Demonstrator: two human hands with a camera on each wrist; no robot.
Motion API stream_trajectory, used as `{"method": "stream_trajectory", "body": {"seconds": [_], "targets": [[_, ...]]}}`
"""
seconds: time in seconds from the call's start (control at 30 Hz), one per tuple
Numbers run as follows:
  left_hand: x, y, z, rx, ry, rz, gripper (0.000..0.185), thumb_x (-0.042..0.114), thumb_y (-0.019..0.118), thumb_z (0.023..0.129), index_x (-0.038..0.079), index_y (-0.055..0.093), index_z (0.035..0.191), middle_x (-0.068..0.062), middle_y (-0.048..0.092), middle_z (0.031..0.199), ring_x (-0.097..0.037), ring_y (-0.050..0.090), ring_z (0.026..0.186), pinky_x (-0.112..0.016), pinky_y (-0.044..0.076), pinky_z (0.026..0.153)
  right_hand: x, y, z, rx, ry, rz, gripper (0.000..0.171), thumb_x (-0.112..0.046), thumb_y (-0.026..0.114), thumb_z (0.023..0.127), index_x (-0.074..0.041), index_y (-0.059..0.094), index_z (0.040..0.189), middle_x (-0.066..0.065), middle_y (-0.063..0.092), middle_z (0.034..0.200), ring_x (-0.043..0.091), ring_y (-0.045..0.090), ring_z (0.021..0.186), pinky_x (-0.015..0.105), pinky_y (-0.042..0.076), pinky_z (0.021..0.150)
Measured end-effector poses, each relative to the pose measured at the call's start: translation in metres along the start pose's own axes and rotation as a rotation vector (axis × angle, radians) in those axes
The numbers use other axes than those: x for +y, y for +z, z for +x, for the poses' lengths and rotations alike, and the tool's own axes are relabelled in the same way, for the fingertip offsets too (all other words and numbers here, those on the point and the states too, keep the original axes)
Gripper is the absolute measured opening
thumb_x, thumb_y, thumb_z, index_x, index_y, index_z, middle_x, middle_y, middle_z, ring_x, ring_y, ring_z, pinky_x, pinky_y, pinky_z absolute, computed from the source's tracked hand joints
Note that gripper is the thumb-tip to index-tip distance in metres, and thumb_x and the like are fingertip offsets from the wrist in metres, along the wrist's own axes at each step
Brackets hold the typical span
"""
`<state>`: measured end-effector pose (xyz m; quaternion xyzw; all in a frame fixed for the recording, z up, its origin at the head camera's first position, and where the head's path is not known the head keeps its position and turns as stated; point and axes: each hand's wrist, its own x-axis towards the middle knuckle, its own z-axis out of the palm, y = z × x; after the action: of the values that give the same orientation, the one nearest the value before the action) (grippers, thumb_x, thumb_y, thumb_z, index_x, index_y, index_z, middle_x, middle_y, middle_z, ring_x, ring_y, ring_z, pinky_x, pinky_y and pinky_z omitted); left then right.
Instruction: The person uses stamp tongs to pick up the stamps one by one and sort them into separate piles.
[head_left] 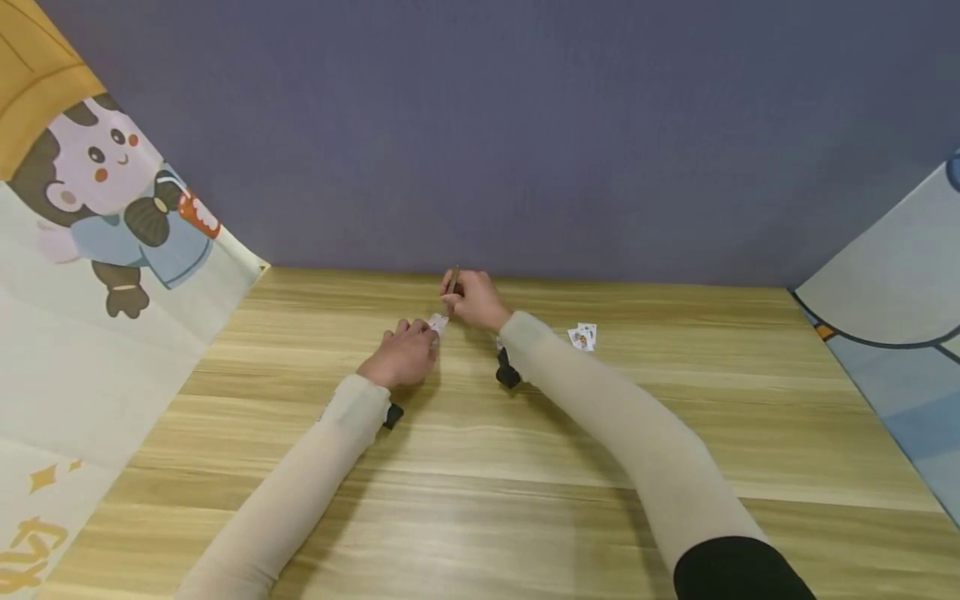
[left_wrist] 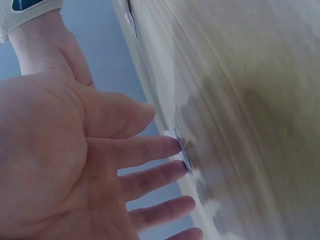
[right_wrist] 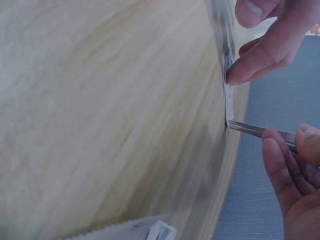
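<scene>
A small stack of playing cards [head_left: 438, 323] lies flat on the wooden table, toward its back edge. My left hand [head_left: 405, 352] rests fingertips on these cards; in the left wrist view its fingers [left_wrist: 150, 150] are extended and spread. With thumb and fingers my right hand [head_left: 477, 300] pinches a pair of metal tweezers [right_wrist: 255, 130]. The tweezer tips meet the end of the cards [right_wrist: 229, 102] in the right wrist view, just beyond the left fingertips. Part of the cards is hidden under the left hand.
Two more playing cards [head_left: 582, 337] overlap on the table [head_left: 465, 500] to the right, beyond my right forearm. A dark wall [head_left: 525, 150] rises behind the table. Printed cartoon panels [head_left: 112, 192] stand along both sides.
</scene>
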<state>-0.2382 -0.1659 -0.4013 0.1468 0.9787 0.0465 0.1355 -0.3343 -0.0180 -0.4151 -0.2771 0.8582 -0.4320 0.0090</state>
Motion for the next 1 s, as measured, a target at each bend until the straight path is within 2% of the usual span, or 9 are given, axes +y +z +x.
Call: {"method": "stream_trajectory", "body": {"seconds": [0.2,0.4,0.57,0.7,0.87,1.0], "targets": [[0.003,0.001,0.002,0.001,-0.002,-0.012,0.044,0.024,0.039,0.101,0.004,0.043,0.14,-0.016,0.035,0.143,-0.036,0.031,0.125,-0.052,0.032,0.094,0.003,-0.005,-0.004,0.014,0.017,0.007,0.005,-0.009,0.06,0.093,-0.01,0.061,0.089,0.006,0.064,0.079,0.013,0.06,0.067,0.026,0.049,0.058],[0.006,0.0,0.004,-0.005,-0.025,-0.005,0.045,0.025,0.04,0.101,0.002,0.043,0.14,-0.017,0.035,0.143,-0.037,0.031,0.124,-0.052,0.032,0.094,0.005,-0.012,-0.007,0.016,0.003,0.023,0.008,-0.011,0.06,0.094,-0.005,0.064,0.095,0.003,0.064,0.08,0.015,0.062,0.07,0.027,0.05,0.06],[0.007,0.0,0.006,-0.008,-0.055,-0.007,0.046,0.026,0.041,0.101,0.0,0.043,0.14,-0.018,0.035,0.142,-0.038,0.03,0.125,-0.055,0.03,0.096,0.006,-0.027,-0.011,0.037,0.002,0.009,0.007,-0.012,0.063,0.092,-0.007,0.066,0.095,-0.001,0.064,0.078,0.012,0.061,0.068,0.026,0.051,0.061],[0.008,0.0,0.008,0.002,-0.067,-0.024,0.048,0.026,0.041,0.101,-0.001,0.04,0.141,-0.019,0.033,0.144,-0.038,0.027,0.128,-0.056,0.027,0.099,0.008,-0.042,-0.018,0.05,-0.023,0.004,0.004,-0.013,0.063,0.092,-0.009,0.064,0.093,0.004,0.065,0.08,0.017,0.063,0.07,0.026,0.051,0.062],[0.014,0.002,0.012,0.042,-0.04,-0.03,0.051,0.027,0.04,0.101,0.001,0.035,0.144,-0.017,0.029,0.147,-0.036,0.024,0.131,-0.054,0.027,0.1,0.011,-0.063,-0.029,0.06,-0.029,0.011,0.005,-0.013,0.063,0.092,-0.008,0.064,0.09,0.006,0.066,0.08,0.025,0.065,0.073,0.028,0.052,0.062],[0.029,0.003,0.015,0.073,0.028,-0.062,0.049,0.026,0.042,0.1,0.002,0.038,0.143,-0.015,0.03,0.147,-0.033,0.024,0.132,-0.052,0.027,0.1,0.017,-0.078,-0.04,0.083,-0.032,-0.043,0.005,-0.015,0.064,0.091,-0.011,0.065,0.088,-0.001,0.065,0.075,0.019,0.064,0.068,0.028,0.051,0.06]]}}
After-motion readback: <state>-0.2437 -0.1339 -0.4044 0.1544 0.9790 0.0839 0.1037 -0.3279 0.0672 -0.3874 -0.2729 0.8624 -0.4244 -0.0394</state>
